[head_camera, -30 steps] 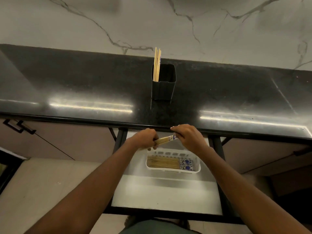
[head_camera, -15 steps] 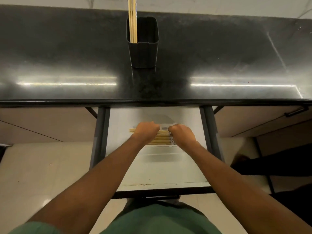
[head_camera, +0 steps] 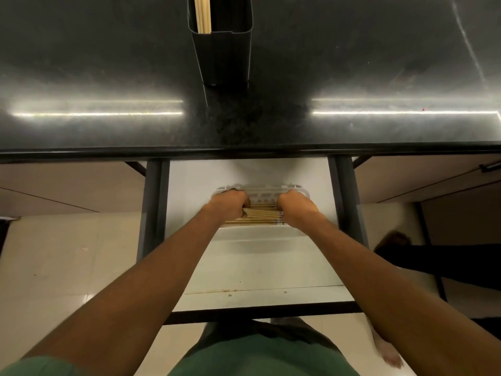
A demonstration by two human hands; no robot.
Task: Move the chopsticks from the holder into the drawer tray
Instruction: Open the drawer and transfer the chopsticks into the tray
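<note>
Chopsticks, held bundle (head_camera: pixel 262 213): lying crosswise in the white drawer tray (head_camera: pixel 261 191), atop a layer of chopsticks already laid there.
Left hand (head_camera: pixel 230 205): at the bundle's 9 o'clock end, fingers curled closed on it.
Right hand (head_camera: pixel 296 207): at the 3 o'clock end, fingers curled over the patterned tips; whether they clamp the sticks or merely press them down cannot be told, the knuckles hiding the contact.
Drawer (head_camera: pixel 260 267): pulled open, white-floored; tray sits toward its 12 o'clock part, under the bench edge.
Bench (head_camera: pixel 108 63): dark, glossy.
Holder (head_camera: pixel 222 47): black, upright, at 12 o'clock from the tray, well apart; remaining chopsticks (head_camera: pixel 203 13) stand in its 9 o'clock corner.
Step in hand, by judgement: setting down and squaring one bundle in the tray.
Next move calls for: both hands to let go, one to reach up to the holder for the remaining sticks.
</note>
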